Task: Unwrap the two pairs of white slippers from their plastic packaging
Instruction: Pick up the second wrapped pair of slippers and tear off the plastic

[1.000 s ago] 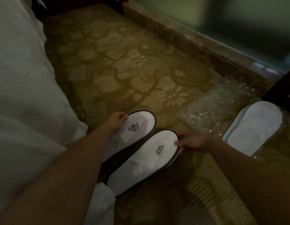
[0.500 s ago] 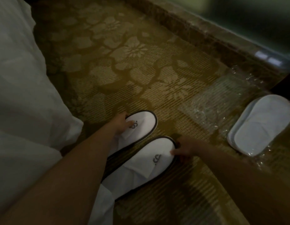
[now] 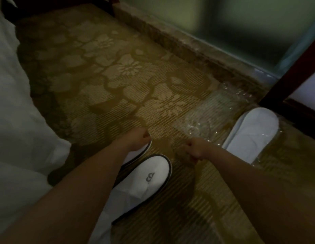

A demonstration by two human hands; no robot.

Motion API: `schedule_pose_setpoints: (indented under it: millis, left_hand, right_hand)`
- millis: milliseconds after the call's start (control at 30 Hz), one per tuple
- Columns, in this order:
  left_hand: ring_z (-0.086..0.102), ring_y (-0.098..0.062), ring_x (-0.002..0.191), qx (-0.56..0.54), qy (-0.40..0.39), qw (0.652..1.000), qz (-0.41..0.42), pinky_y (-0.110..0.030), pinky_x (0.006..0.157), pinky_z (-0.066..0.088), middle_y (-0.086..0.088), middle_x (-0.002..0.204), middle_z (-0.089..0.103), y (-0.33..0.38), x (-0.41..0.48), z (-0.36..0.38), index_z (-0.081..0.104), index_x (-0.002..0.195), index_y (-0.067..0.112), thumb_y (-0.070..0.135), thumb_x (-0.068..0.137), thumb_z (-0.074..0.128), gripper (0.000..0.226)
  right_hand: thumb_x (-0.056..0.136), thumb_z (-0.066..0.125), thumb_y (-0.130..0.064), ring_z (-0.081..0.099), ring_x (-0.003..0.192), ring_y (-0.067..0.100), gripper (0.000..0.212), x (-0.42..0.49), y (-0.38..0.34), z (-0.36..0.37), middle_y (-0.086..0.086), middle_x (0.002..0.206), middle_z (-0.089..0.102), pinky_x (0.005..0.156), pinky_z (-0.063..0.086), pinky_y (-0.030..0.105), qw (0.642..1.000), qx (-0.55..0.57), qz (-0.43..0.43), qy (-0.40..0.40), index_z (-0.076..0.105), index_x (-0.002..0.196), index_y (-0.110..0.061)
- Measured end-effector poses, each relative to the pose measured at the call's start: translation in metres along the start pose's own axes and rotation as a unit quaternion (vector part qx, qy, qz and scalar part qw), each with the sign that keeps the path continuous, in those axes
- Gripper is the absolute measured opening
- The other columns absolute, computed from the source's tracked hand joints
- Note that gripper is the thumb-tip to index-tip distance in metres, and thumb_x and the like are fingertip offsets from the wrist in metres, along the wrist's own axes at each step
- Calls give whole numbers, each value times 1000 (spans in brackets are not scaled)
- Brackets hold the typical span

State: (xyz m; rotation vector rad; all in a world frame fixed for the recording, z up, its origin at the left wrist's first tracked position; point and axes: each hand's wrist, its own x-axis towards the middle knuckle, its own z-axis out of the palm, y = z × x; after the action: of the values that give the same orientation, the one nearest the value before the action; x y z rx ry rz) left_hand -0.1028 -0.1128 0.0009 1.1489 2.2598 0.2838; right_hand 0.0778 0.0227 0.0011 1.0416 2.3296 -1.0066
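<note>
From your head camera, your left hand point(image 3: 135, 140) rests on the toe of one bare slipper point(image 3: 144, 150), fingers curled down on it; whether it grips, you cannot tell. Just beside it lies the other bare slipper point(image 3: 144, 180), white with a dark edge, on the flowered carpet point(image 3: 103, 81). Your right hand point(image 3: 195, 149) is curled into a fist above the carpet, holding nothing you can see. To its right, the second pair point(image 3: 250, 134) lies stacked on clear plastic point(image 3: 211, 111). White bedding point(image 3: 17, 120) is on your left.

Unwrapped slippers point(image 3: 146, 180) lie side by side; wrapped pair point(image 3: 251, 132) lies well apart.
</note>
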Motion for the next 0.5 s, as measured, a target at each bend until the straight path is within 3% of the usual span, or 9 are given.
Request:
schedule_pose_setpoints:
  millis: [167, 267, 333, 400, 500]
  left_hand:
    - [58, -30, 84, 81, -13, 991, 108, -33, 70, 44, -15, 86, 62, 76, -4, 13, 61, 100, 3, 31, 96, 43, 34]
    - [49, -19, 68, 80, -25, 986, 142, -26, 53, 32, 1, 68, 49, 122, 2, 19, 56, 91, 11, 33, 96, 41, 27]
    - [52, -19, 71, 67, -21, 985, 157, -27, 58, 36, -3, 77, 57, 151, 7, 26, 58, 99, 10, 34, 96, 42, 29]
    - [58, -26, 79, 60, -13, 983, 173, -32, 67, 44, -12, 89, 64, 174, 12, 37, 60, 100, 9, 34, 95, 43, 31]
    - [60, -29, 86, 45, -25, 981, 189, -35, 74, 47, -17, 95, 66, 205, 19, 56, 59, 97, 6, 33, 95, 45, 31]
  right_hand:
    - [97, 45, -29, 55, 39, 9, 43, -22, 43, -29, -2, 46, 57, 39, 39, 15, 995, 78, 25, 55, 52, 57, -16]
    - [95, 48, -23, 59, 64, 22, 26, -37, 75, -46, 14, 78, 68, 49, 40, 21, 989, 113, 71, 65, 64, 80, -9]
    - [95, 48, -26, 60, 58, 22, 30, -49, 95, -58, 13, 77, 66, 47, 41, 20, 977, 160, 117, 79, 64, 106, -2]
    - [96, 48, -25, 58, 50, 21, 36, -57, 115, -67, 11, 69, 63, 47, 45, 23, 967, 196, 136, 94, 60, 111, 5]
    - [94, 51, -17, 57, 53, 26, 34, -68, 140, -74, 23, 86, 63, 51, 48, 31, 956, 216, 157, 124, 58, 112, 11]
